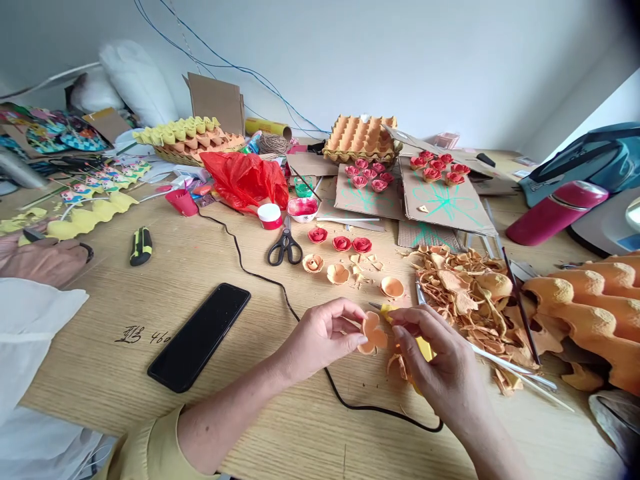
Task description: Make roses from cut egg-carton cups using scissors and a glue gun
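My left hand (325, 337) pinches a petal-shaped egg-carton piece (374, 333) between thumb and fingers. Close on its right, my right hand (440, 357) has its thumb and fingertips drawn together; whatever lies between them is too small to make out. Behind and beneath that hand shows a yellow tool (425, 348), probably a glue gun, mostly covered by the hand. Just beyond my hands sit a plain carton cup (392, 287), a petalled cup (339, 273) and an unpainted carton rose (313, 263). Red painted roses (342, 243) stand in a row farther back.
Torn carton scraps (465, 287) and egg trays (595, 293) crowd the right, near a pink bottle (557, 212). Scissors (285, 247), a phone (199, 337), a box cutter (141, 246) and a black cord (285, 293) lie leftward. Another person's hand (47, 260) works at far left.
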Motion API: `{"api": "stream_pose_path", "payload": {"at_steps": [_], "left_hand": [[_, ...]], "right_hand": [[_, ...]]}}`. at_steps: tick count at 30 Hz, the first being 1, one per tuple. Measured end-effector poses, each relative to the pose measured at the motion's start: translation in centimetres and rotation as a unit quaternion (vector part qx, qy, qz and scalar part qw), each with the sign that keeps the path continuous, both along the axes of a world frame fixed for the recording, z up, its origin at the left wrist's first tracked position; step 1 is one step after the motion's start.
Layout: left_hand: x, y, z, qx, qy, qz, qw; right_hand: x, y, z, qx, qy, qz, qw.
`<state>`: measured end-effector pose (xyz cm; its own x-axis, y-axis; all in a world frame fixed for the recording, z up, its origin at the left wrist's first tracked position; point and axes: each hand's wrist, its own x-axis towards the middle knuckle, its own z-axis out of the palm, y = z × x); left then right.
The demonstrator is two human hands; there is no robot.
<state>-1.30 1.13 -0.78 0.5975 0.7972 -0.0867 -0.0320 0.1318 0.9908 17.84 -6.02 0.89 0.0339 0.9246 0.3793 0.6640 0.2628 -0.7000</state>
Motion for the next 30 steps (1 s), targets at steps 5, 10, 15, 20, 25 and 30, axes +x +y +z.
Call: {"api": "stream_pose_path", "payload": {"at_steps": [5, 10, 15, 20, 25, 30], "left_hand": [[-0.4, 0.1, -0.5, -0.030, -0.008, 0.014, 0.999], [-0.7, -0.5, -1.4, -0.009, 0.048, 0.003, 0.999], [-1.1, -1.2, -1.7, 0.167, 0.171, -0.004, 0.971], [-1.0, -1.4, -2.0, 0.219, 0.215, -0.003, 0.952], [-1.0, -1.4, -2.1, 0.207, 0.213, 0.003, 0.955], [-1.0, -1.4, -1.9, 0.199, 0.211, 0.005, 0.957]], "right_hand": [[-0.3, 0.1, -0.3, -0.016, -0.046, 0.088, 0.995], [-0.8, 0.2, -1.6, -0.018, -0.102, 0.113, 0.988], [-1.1, -0.1, -3.2, -0.043, -0.148, 0.133, 0.979], [-1.6, -0.6, -3.8, -0.071, -0.142, 0.133, 0.978], [-1.8, -0.4, -3.5, -0.084, -0.128, 0.133, 0.979], [-1.9, 0.0, -3.2, -0.102, -0.101, 0.138, 0.980]]}}
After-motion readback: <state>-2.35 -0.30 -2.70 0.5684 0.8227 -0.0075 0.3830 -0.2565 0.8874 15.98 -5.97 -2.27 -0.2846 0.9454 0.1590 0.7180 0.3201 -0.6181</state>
